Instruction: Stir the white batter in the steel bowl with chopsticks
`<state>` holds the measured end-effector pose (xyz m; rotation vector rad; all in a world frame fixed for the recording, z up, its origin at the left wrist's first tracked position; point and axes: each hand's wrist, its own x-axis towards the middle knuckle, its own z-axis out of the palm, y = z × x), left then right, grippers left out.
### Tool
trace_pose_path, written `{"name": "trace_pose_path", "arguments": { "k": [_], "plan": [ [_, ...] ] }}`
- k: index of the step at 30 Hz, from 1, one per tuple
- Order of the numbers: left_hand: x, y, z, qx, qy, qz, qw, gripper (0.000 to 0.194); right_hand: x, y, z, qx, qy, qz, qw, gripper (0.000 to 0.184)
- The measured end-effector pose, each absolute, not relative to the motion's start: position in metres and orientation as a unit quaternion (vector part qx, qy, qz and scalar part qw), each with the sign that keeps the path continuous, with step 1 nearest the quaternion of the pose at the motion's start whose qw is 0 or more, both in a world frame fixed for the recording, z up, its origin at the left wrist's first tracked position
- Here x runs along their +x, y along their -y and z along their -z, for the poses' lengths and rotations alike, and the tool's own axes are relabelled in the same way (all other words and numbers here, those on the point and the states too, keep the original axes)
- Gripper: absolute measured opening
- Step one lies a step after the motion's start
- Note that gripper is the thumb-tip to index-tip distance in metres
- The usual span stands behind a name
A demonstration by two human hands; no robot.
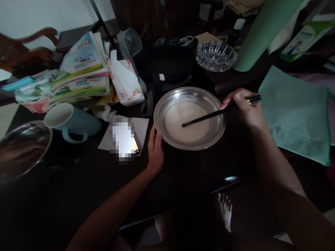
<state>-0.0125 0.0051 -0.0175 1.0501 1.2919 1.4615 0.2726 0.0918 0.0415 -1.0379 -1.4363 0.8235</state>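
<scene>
A wide-rimmed metal bowl (190,144) holds a pale, milky liquid (183,111). My left hand (156,151) grips the bowl's near left rim, its fingers reaching along the outer side. Closed around black chopsticks (206,116) with gold bands, my right hand (246,106) is over the bowl's right rim. The chopstick tips rest in the liquid near the bowl's middle. They lie so close together that I cannot tell them apart along the shaft.
Left of the bowl, a lit phone (136,146) lies on white paper near a light blue mug (86,125). Behind stand books (81,69), a tissue pack (127,83) and a glass ashtray (216,57). A green mesh pouch (295,115) lies at right.
</scene>
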Motion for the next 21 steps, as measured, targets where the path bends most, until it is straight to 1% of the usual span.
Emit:
{"name": "trace_pose_path", "arguments": {
  "k": [2,5,7,9,11,13,14,16,18,20,21],
  "plan": [
    [-0.012,-0.005,0.016,0.428,-0.526,-0.588,0.440,0.045,0.273,-0.092,-0.042,-0.457,0.621,-0.319,0.551,0.028],
    [-0.012,-0.005,0.016,0.429,-0.528,-0.588,0.437,0.046,0.277,-0.097,-0.041,-0.461,0.563,-0.270,0.631,0.029],
    [-0.012,-0.005,0.016,0.427,-0.525,-0.590,0.440,0.047,0.279,-0.100,-0.040,-0.445,0.528,-0.274,0.670,0.032],
    [-0.012,-0.005,0.017,0.424,-0.524,-0.589,0.445,0.048,0.278,-0.099,-0.040,-0.437,0.532,-0.308,0.657,0.034],
    [-0.012,-0.006,0.017,0.422,-0.523,-0.589,0.449,0.048,0.274,-0.095,-0.041,-0.437,0.562,-0.347,0.611,0.033],
    [-0.012,-0.006,0.017,0.418,-0.522,-0.591,0.451,0.048,0.272,-0.093,-0.041,-0.442,0.592,-0.354,0.574,0.029],
    [-0.012,-0.006,0.017,0.418,-0.522,-0.592,0.450,0.048,0.272,-0.093,-0.041,-0.447,0.600,-0.340,0.570,0.029],
    [-0.011,-0.005,0.016,0.419,-0.522,-0.593,0.448,0.048,0.275,-0.096,-0.040,-0.459,0.590,-0.292,0.597,0.031],
    [-0.011,-0.005,0.015,0.423,-0.522,-0.591,0.445,0.048,0.279,-0.100,-0.040,-0.460,0.556,-0.256,0.643,0.036],
    [-0.011,-0.005,0.016,0.425,-0.522,-0.590,0.446,0.048,0.280,-0.101,-0.040,-0.453,0.536,-0.262,0.662,0.038],
    [-0.012,-0.005,0.016,0.424,-0.521,-0.591,0.447,0.048,0.279,-0.100,-0.040,-0.450,0.538,-0.283,0.654,0.037]
  ]
}}
